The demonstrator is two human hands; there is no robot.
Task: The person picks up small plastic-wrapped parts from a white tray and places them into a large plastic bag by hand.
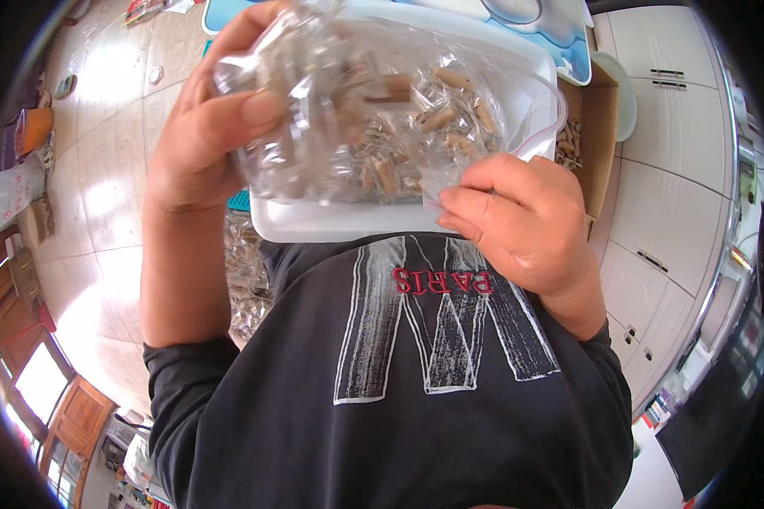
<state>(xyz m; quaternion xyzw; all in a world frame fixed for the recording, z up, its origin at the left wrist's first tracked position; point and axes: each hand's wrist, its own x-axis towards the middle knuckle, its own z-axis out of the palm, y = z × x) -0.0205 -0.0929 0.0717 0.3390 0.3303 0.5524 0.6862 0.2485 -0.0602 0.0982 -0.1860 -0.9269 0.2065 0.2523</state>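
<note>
Over the white plastic tub (348,222), my left hand (221,119) is closed round a bulging clear plastic bag (310,110), smeared by motion. Small tan-brown pieces (386,174), some stubby and cylindrical, show inside clear plastic across the tub. My right hand (522,216) sits at the tub's near right, thumb and fingers pinching a crumpled flap of clear plastic (437,182). Whether that flap belongs to the bag in my left hand, I cannot tell. A clear bag edge with a reddish strip curves along the tub's right side.
Right of the tub stands a cardboard box (601,140) with more brown pieces inside. Filled clear bags (248,284) lie low at the left, beside my left arm. A blue-and-white patterned surface (560,38) lies beyond the tub. White cabinets (662,127) line the right.
</note>
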